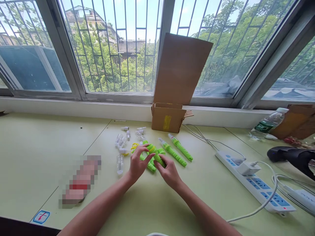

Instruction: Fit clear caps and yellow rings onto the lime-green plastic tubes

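Both my hands meet over a cluster of bright green plastic sticks on a pale green table (49, 147). My left hand (137, 164) curls its fingers round a green stick piece (152, 150), while my right hand (169, 173) pinches the lower end of the same piece. More green pieces (150, 166) lie under my hands. Two assembled green sticks with clear tips (177, 150) lie just to the right. Several small clear plastic caps (120, 141) and a yellow ring (134, 145) are scattered to the left.
A small open cardboard box (167, 118) stands by the window sill, with a cardboard sheet (180, 67) leaning behind it. A white power strip (256, 182) with cables lies at the right, beyond it a water bottle (268, 124) and a black device (292, 158).
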Tool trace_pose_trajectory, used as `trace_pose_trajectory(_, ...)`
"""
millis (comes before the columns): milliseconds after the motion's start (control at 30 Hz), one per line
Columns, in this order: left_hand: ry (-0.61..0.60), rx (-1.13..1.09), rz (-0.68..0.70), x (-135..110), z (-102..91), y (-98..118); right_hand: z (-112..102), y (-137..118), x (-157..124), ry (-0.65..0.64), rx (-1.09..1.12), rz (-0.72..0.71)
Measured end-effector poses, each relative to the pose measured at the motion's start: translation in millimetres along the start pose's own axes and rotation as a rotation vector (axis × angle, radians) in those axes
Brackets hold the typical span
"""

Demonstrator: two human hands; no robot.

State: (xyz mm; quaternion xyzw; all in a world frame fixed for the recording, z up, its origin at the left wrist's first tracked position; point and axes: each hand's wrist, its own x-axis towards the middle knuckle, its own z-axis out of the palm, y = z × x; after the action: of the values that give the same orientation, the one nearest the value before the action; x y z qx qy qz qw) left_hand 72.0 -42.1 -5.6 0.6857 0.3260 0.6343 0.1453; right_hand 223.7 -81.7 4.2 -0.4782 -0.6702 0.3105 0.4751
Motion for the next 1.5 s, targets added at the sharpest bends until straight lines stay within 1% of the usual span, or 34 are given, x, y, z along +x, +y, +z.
trace_pose_trajectory(100,0.005,0.003,-0.011,1.3,0.3,0.9,1.8,1.8,0.2,-0.009,0.092,0.048)
trace_pose_trajectory(267,0.004,-0.003,-0.020,2.5,0.9,1.4,4.5,-1.6,-1.5,-0.075,0.299,0.214)
trace_pose_trajectory(367,-0.006,-0.016,-0.028,2.3,1.1,0.2,4.6,-4.9,-2.5,-0.112,0.403,0.276)
trace_pose_trajectory(567,-0.018,-0.039,-0.052,2.0,1.0,-0.4,2.8,-4.4,-3.3,-0.146,0.494,0.296)
trace_pose_trajectory(733,-0.021,-0.060,-0.072,1.6,0.6,0.4,0.2,-3.1,-3.8,-0.229,0.569,0.307)
trace_pose_trajectory(833,-0.011,-0.079,-0.086,0.5,0.9,-0.7,0.5,-2.4,-3.5,-0.248,0.525,0.291)
trace_pose_trajectory(900,-0.004,-0.084,-0.087,-0.3,1.2,-1.6,1.7,-1.7,-3.1,-0.223,0.429,0.270)
trace_pose_trajectory(967,-0.004,-0.079,-0.075,-1.1,1.4,-1.9,3.3,-1.4,-2.8,-0.161,0.276,0.206)
trace_pose_trajectory(1067,-0.011,-0.056,-0.039,-1.7,1.5,-1.3,5.2,-0.9,-2.3,-0.042,0.029,0.055)
trace_pose_trajectory(1133,-0.013,-0.043,-0.025,-1.7,1.5,-0.6,6.0,0.1,-2.1,-0.007,-0.049,0.007)
trace_pose_trajectory(1233,-0.015,-0.040,-0.028,-1.1,1.7,-0.1,7.1,3.1,-2.2,-0.014,-0.002,0.042)
trace_pose_trajectory(1333,-0.017,-0.044,-0.040,0.1,2.0,0.3,8.0,4.1,-3.0,-0.054,0.118,0.129)
trace_pose_trajectory(1500,-0.019,-0.045,-0.040,1.7,1.6,1.4,8.3,-2.3,-4.4,-0.105,0.292,0.245)
